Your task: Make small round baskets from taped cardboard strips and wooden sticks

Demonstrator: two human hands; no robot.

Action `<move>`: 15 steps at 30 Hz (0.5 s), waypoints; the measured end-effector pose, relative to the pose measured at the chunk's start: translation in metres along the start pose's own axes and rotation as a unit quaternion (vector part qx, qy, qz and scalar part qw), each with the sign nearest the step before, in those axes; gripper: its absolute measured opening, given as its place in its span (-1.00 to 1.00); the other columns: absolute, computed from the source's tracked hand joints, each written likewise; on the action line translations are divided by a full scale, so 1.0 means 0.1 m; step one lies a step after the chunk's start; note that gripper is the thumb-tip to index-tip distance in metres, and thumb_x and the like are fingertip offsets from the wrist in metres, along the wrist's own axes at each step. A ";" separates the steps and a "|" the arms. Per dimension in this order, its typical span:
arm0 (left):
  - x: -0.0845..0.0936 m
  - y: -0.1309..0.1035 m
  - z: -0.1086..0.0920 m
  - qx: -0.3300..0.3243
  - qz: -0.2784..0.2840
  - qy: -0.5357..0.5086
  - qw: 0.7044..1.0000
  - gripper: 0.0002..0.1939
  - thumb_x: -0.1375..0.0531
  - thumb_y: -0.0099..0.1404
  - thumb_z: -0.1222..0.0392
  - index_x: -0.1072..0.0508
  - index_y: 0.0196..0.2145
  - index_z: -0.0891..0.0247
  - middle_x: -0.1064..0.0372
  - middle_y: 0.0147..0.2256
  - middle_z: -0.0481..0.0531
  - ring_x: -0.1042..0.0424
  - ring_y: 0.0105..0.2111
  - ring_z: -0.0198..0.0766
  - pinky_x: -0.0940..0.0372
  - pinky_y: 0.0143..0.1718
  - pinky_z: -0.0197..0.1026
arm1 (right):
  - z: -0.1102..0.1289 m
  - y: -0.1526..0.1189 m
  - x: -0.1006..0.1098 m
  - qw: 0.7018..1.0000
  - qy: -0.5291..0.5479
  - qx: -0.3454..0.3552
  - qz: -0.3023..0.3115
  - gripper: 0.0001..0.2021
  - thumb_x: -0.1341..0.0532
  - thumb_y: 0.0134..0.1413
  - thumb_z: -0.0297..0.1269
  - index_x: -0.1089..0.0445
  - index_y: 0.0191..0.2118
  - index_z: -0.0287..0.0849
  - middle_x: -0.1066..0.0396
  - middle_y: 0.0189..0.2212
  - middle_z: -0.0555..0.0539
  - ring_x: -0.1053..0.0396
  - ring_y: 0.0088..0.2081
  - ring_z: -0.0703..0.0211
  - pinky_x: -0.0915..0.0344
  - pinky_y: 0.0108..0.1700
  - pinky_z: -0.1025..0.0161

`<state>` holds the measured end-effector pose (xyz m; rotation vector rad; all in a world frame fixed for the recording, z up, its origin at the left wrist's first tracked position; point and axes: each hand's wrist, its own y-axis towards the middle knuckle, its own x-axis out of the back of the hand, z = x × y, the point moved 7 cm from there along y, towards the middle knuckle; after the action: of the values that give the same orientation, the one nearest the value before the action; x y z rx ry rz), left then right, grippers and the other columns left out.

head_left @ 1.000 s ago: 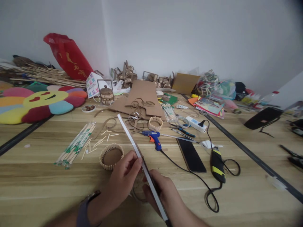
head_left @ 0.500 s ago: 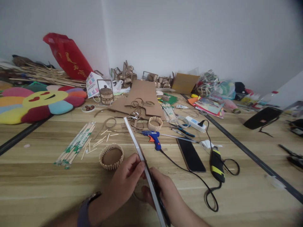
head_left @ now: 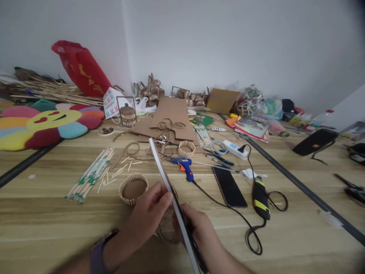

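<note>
A long, straight white strip point(head_left: 162, 170) with a dark side slants up and away from me; its exact kind does not show. My left hand point(head_left: 151, 211) pinches at its left edge, thumb against it, fingertips partly hidden. Lower down, my right hand point(head_left: 196, 228) is wrapped round the strip and a black part point(head_left: 197, 249) along its right side. Under my hands curls a thin brown cardboard strip point(head_left: 165, 236), partly covered. Just beyond my left hand stands a round cardboard base ringed with short wooden sticks point(head_left: 134, 201).
A blue glue gun point(head_left: 186, 164) lies ahead, its cord trailing right past a phone point(head_left: 229, 186) and a black-yellow power tool point(head_left: 261, 199). Left are packaged sticks point(head_left: 89, 175) and loose pieces. Another stick ring point(head_left: 186, 149), cardboard point(head_left: 171, 110) and a flower cushion point(head_left: 57, 121) sit farther back.
My left hand has shifted slightly left and up along the white strip. The strip's far end has risen a little. More of the brown curl shows between my hands.
</note>
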<state>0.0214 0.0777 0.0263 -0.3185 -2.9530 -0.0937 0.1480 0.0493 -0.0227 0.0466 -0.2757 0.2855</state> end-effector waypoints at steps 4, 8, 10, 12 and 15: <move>0.09 0.02 -0.02 -0.024 -0.041 0.020 0.999 -0.67 -0.06 0.34 -0.07 -0.29 -0.47 0.18 -0.18 -0.52 -0.12 -0.20 -0.49 -0.26 -0.16 -0.45 -0.26 | 0.02 0.00 -0.04 1.000 -0.004 -0.004 0.018 -0.90 -0.11 -0.05 -0.43 -0.35 -0.41 -0.13 -0.36 -0.58 0.07 -0.27 -0.56 0.28 -0.17 -0.52 0.41; 0.10 0.01 -0.08 -0.048 -0.037 0.042 0.997 -0.65 -0.03 0.35 -0.06 -0.22 -0.52 0.16 -0.14 -0.55 -0.13 -0.17 -0.51 -0.27 -0.13 -0.48 -0.27 | 0.04 -0.01 0.00 0.999 -0.034 0.019 0.008 -0.85 -0.17 -0.08 -0.44 -0.41 -0.33 -0.13 -0.45 -0.48 0.05 -0.36 -0.46 0.22 -0.26 -0.41 0.38; 0.09 0.01 -0.09 -0.051 -0.028 0.035 0.998 -0.64 -0.02 0.36 -0.07 -0.22 -0.51 0.16 -0.15 -0.55 -0.13 -0.18 -0.51 -0.27 -0.14 -0.48 -0.27 | 0.03 -0.02 0.01 0.999 -0.036 0.020 0.006 -0.86 -0.18 -0.05 -0.42 -0.42 -0.31 -0.12 -0.46 -0.47 0.04 -0.36 -0.45 0.22 -0.27 -0.39 0.37; 0.07 0.01 -0.09 -0.047 -0.018 0.030 0.998 -0.64 -0.03 0.36 -0.09 -0.23 -0.51 0.16 -0.15 -0.54 -0.12 -0.18 -0.51 -0.27 -0.14 -0.47 -0.27 | 0.01 -0.02 0.01 1.000 -0.020 0.016 0.012 -0.85 -0.20 -0.05 -0.40 -0.41 -0.28 -0.13 -0.45 -0.49 0.05 -0.35 -0.47 0.23 -0.27 -0.42 0.37; 0.04 0.02 -0.07 -0.036 -0.007 0.031 0.999 -0.62 -0.02 0.36 -0.11 -0.24 -0.50 0.17 -0.14 -0.54 -0.13 -0.16 -0.50 -0.27 -0.12 -0.47 -0.27 | -0.02 -0.02 0.00 1.000 -0.009 0.009 0.011 -0.85 -0.22 -0.05 -0.37 -0.40 -0.27 -0.13 -0.43 -0.51 0.06 -0.34 -0.50 0.25 -0.26 -0.46 0.39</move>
<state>0.0191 0.0802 0.0341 -0.3000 -2.8951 -0.2083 0.1490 0.0473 -0.0250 0.0639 -0.2909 0.3095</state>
